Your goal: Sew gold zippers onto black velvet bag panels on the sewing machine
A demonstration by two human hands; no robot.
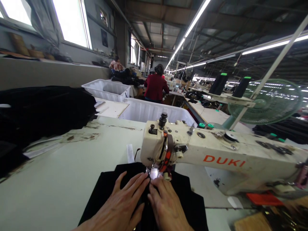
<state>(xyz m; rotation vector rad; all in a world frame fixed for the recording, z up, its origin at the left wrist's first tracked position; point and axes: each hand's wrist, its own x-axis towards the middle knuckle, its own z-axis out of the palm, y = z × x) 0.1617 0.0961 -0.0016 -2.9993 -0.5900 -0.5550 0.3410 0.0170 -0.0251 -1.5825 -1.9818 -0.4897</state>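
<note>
Black fabric (190, 199) lies under the needle end of a cream sewing machine (192, 150) marked in orange letters. My left hand (122, 199) rests on the fabric with its fingers stretched towards the lit needle area, thumb apart. Close beside it, my right hand (166, 202) presses the fabric just below the needle, its fingers bent and near together. Whether the right fingers pinch a fold of cloth cannot be made out. The needle tip itself is lost in the lamp's glare. A white label strip (130, 153) lies behind the fabric.
A pile of black cloth (45, 112) covers the table's left side. White plastic bins (158, 110) stand beyond the table. Black thread cones (218, 84) and a green fan (262, 102) are at right. A person in dark red (157, 86) sits ahead.
</note>
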